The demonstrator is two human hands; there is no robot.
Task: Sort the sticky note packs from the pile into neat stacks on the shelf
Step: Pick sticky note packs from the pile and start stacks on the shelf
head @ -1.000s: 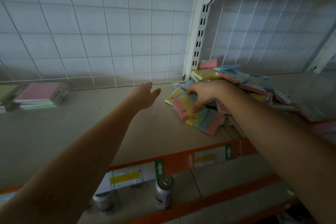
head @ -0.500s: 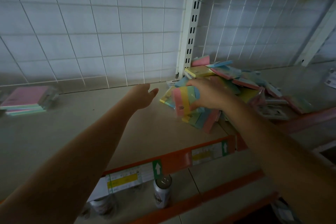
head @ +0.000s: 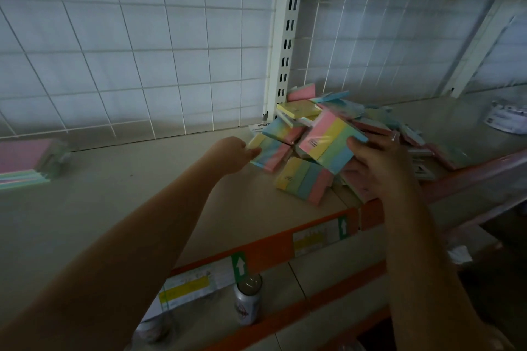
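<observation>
Head view, looking down at a shelf (head: 119, 208) with an orange front edge (head: 273, 245) carrying price labels. The right hand (head: 382, 168) holds a pack (head: 332, 145) of pink, yellow, green and blue strips, thumb pressed on its near right corner, the other fingers hidden beneath it. The pack is tilted and lifted above the pile (head: 356, 134), which lies directly under and beyond this hand, against the white slotted upright (head: 285, 65) and the wire grid back panel (head: 142, 51). The pile's near edge reaches close to the shelf's front lip just left of the right wrist.

The left hand (head: 233, 154) reaches forward, its fingertips at the near end of a striped pack (head: 271, 154) at the pile's left edge. Whether the fingers grip it or only touch it cannot be told; they are turned away from the camera.

To the left of the left hand the shelf is bare and wide as far as a neat stack (head: 27, 162) with a pink top, well apart, at the frame's left edge. To the right of the right hand, loose packs trail toward a white packet (head: 506, 120) at the far right.

Below the left forearm, on the lower shelf, stands a drinks can (head: 247, 302).
</observation>
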